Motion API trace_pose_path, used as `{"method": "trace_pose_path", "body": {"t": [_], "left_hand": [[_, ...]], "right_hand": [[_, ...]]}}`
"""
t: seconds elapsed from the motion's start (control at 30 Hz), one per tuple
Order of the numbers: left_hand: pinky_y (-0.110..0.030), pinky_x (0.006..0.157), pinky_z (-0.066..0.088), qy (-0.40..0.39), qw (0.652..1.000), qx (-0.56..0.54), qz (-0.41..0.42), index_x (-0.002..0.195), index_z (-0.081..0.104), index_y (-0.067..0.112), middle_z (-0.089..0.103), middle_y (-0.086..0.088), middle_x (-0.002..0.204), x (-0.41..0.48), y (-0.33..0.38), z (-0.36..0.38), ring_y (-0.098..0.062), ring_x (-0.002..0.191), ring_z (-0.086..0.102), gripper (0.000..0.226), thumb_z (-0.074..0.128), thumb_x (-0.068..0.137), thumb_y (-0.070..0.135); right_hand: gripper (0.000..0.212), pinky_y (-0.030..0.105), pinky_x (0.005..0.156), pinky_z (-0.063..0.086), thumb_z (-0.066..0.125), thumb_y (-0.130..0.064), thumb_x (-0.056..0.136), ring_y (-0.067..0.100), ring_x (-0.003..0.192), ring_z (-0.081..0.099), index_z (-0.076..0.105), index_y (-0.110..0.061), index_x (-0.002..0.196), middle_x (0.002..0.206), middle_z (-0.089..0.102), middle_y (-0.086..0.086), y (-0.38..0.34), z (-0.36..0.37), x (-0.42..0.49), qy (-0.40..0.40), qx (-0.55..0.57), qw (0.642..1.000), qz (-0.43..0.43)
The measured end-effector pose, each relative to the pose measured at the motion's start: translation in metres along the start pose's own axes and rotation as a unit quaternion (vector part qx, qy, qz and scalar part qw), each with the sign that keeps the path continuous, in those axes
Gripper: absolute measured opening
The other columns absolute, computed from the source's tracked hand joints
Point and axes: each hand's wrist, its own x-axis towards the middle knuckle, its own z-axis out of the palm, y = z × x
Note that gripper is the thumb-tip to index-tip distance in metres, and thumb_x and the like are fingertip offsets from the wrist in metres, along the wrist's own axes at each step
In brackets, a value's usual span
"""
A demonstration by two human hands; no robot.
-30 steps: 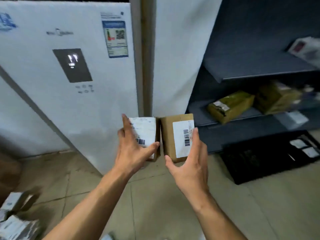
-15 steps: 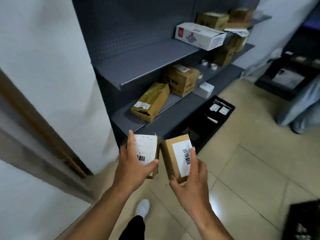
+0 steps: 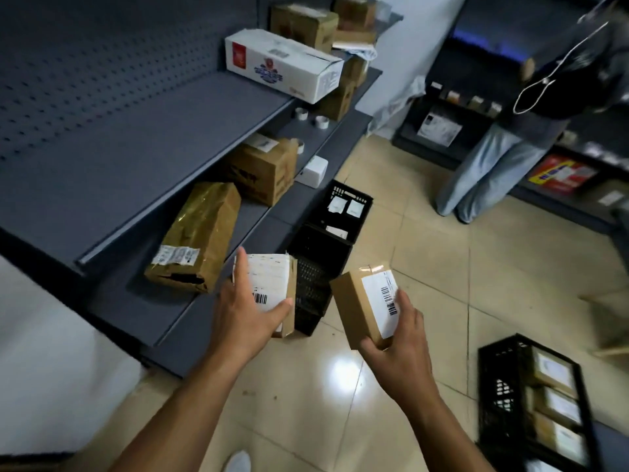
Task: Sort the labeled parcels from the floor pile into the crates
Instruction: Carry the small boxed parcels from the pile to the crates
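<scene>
My left hand (image 3: 243,313) grips a small cardboard parcel with a white barcode label (image 3: 272,284), held upright in front of the lower shelf. My right hand (image 3: 400,349) holds a second brown parcel with a white label (image 3: 360,301), tilted, a short way to the right of the first. The two parcels are apart. A black crate (image 3: 320,260) stands on the floor just beyond the parcels, next to the shelf base. Behind it a second black crate (image 3: 362,199) has a few small white packets inside. At the lower right a third black crate (image 3: 493,396) holds several labelled brown parcels.
A grey metal shelf unit (image 3: 136,137) runs along the left with a taped brown package (image 3: 200,236), cardboard boxes and a white carton (image 3: 282,66) on it. A person in wide jeans (image 3: 486,175) stands at the back right by dark shelving. Tiled floor (image 3: 425,240) lies between.
The view has swung right from a white appliance to the shelves and crates. Both hands carried their parcels along, and the parcels have drawn apart, the right one tilting.
</scene>
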Motion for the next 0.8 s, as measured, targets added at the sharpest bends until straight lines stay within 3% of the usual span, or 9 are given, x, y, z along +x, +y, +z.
{"method": "trace_pose_path", "body": {"t": [0.1,0.2,0.33,0.47,0.57,0.67,0.8], "left_hand": [[-0.041,0.097,0.04,-0.037,0.999,0.01,0.028,0.155,-0.013,0.049,0.034,-0.007,0.15,0.025,0.016,0.027,-0.027,0.133,0.035,0.122,0.08,0.076,0.051],[-0.046,0.097,0.044,-0.066,0.996,0.037,0.047,0.152,-0.02,0.052,0.035,-0.007,0.15,0.046,0.04,0.063,-0.028,0.133,0.035,0.124,0.078,0.077,0.055],[-0.041,0.091,0.045,-0.08,0.991,0.076,0.071,0.153,-0.021,0.049,0.033,-0.007,0.144,0.075,0.076,0.118,-0.027,0.128,0.037,0.124,0.077,0.078,0.057],[-0.046,0.098,0.046,-0.076,0.99,0.101,0.066,0.152,-0.021,0.052,0.031,-0.007,0.146,0.109,0.115,0.19,-0.03,0.13,0.037,0.123,0.077,0.076,0.058],[-0.048,0.099,0.046,-0.079,0.987,0.129,0.053,0.15,-0.023,0.054,0.03,-0.008,0.148,0.129,0.155,0.25,-0.032,0.131,0.038,0.123,0.076,0.076,0.059],[-0.043,0.097,0.043,-0.079,0.982,0.163,0.053,0.15,-0.025,0.051,0.027,-0.006,0.148,0.149,0.196,0.303,-0.028,0.131,0.035,0.121,0.072,0.078,0.061],[-0.042,0.099,0.042,-0.071,0.978,0.187,0.051,0.151,-0.025,0.049,0.025,-0.005,0.148,0.183,0.236,0.358,-0.027,0.131,0.032,0.122,0.072,0.078,0.061]], "right_hand": [[0.104,0.013,0.08,0.045,0.077,-0.04,0.076,-0.004,0.111,0.04,0.015,-0.033,0.159,0.136,0.035,-0.018,0.005,-0.003,0.022,-0.009,0.033,0.999,-0.002],[0.106,0.005,0.085,0.037,0.071,-0.052,0.073,-0.011,0.12,0.036,0.014,-0.034,0.16,0.136,0.034,-0.023,0.019,-0.01,0.047,-0.01,0.064,0.998,-0.004],[0.108,0.009,0.093,0.035,0.08,-0.05,0.073,-0.021,0.129,0.029,0.013,-0.044,0.157,0.134,0.026,-0.042,0.056,-0.025,0.095,-0.013,0.104,0.994,0.003],[0.111,0.024,0.089,0.051,0.079,-0.057,0.071,-0.008,0.123,0.04,0.006,-0.056,0.155,0.133,0.036,-0.019,0.104,-0.051,0.157,-0.033,0.095,0.995,-0.006],[0.113,0.035,0.085,0.058,0.073,-0.064,0.066,0.0,0.112,0.051,0.0,-0.062,0.153,0.144,0.029,-0.015,0.144,-0.076,0.209,-0.074,0.088,0.993,-0.002],[0.112,0.037,0.085,0.059,0.069,-0.064,0.066,0.01,0.091,0.06,-0.004,-0.064,0.151,0.146,0.024,-0.016,0.18,-0.099,0.256,-0.1,0.087,0.991,0.004],[0.103,0.028,0.085,0.053,0.07,-0.058,0.073,0.009,0.095,0.054,0.003,-0.061,0.151,0.141,0.028,-0.013,0.216,-0.118,0.327,-0.079,0.1,0.992,0.009]]}}
